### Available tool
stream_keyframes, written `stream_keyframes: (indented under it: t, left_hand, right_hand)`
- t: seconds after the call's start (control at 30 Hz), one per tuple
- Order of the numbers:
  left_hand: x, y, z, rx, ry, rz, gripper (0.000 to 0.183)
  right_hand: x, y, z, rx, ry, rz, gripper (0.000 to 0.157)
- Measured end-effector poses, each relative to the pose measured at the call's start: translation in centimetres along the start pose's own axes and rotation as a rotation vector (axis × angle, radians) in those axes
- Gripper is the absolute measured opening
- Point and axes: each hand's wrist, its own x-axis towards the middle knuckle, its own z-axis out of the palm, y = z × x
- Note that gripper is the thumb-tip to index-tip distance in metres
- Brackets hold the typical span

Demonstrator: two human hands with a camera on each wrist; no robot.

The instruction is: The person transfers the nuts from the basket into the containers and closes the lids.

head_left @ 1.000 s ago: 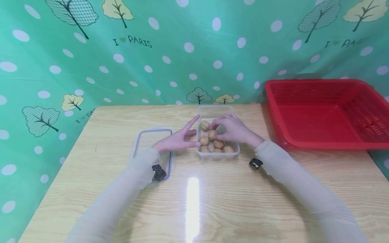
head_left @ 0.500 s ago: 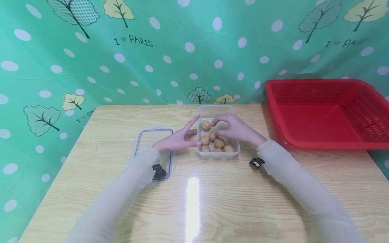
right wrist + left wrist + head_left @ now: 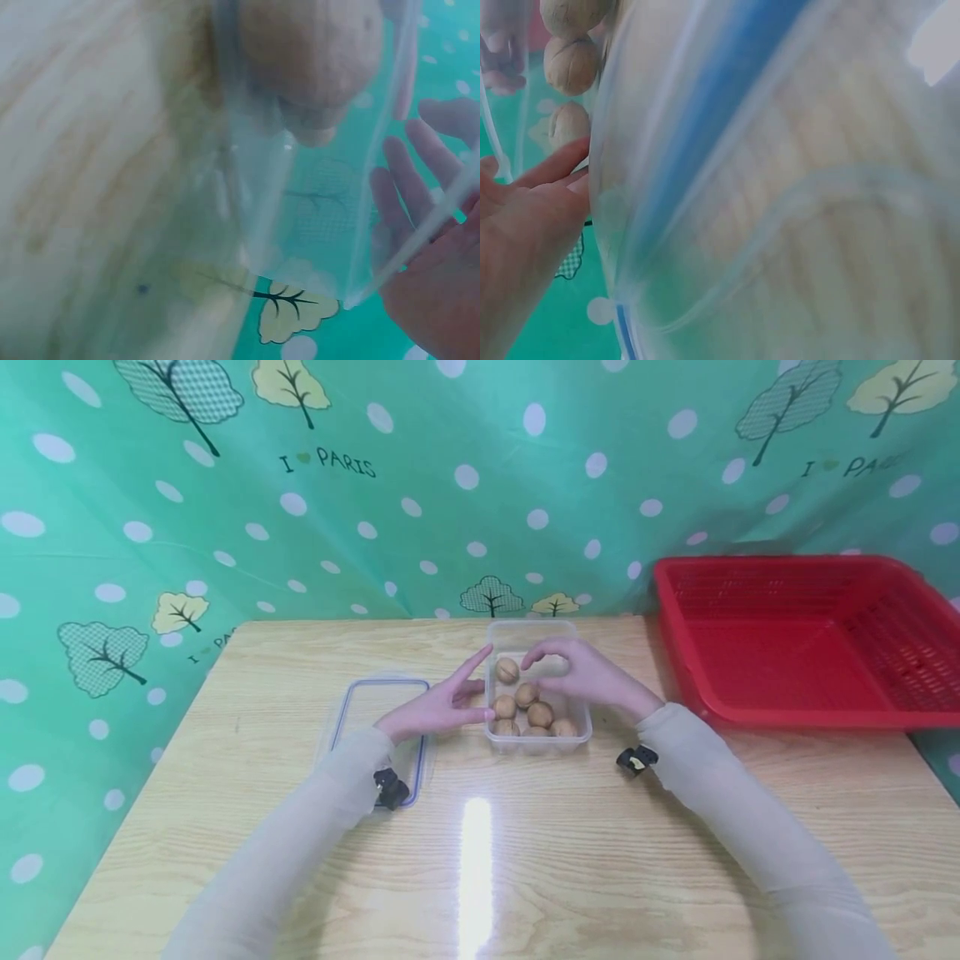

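Several brown walnuts [image 3: 540, 714] lie in a clear plastic container [image 3: 537, 740]; one sits apart near its back left. My left hand [image 3: 435, 706] rests against the container's left wall, thumb and index finger spread. Over the right half hovers my right hand [image 3: 581, 675], fingers loosely bent, with no walnut between thumb and fingertips. In the left wrist view, walnuts [image 3: 571, 66] show beyond the left hand [image 3: 525, 232]. The right wrist view shows the right hand [image 3: 431, 225] partly through the clear wall [image 3: 315, 217], with blurred walnuts [image 3: 311, 52] above.
A clear lid [image 3: 386, 695] with a blue seal lies left of the container, partly under the left forearm. At the right stands a large red plastic basket [image 3: 810, 720]. A patterned green cloth [image 3: 420, 468] hangs behind the wooden table [image 3: 585, 843].
The right hand has let go of a walnut in the middle of the container and drawn slightly right. The left hand stays at the container's side.
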Motion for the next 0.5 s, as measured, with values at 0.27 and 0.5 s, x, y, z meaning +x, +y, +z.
stream_keyframes:
  t: [0.27,0.5]
  left_hand:
    - [0.0,0.1,-0.1,0.025,0.000,0.017,0.095]
    - [0.0,0.4,-0.1,0.043,-0.004,0.005,0.095]
  right_hand:
    - [-0.7,-1.1,-1.3,0.029,0.011,-0.020,0.026]
    - [-1.2,-2.7,-2.1,-0.014,0.039,-0.029,0.025]
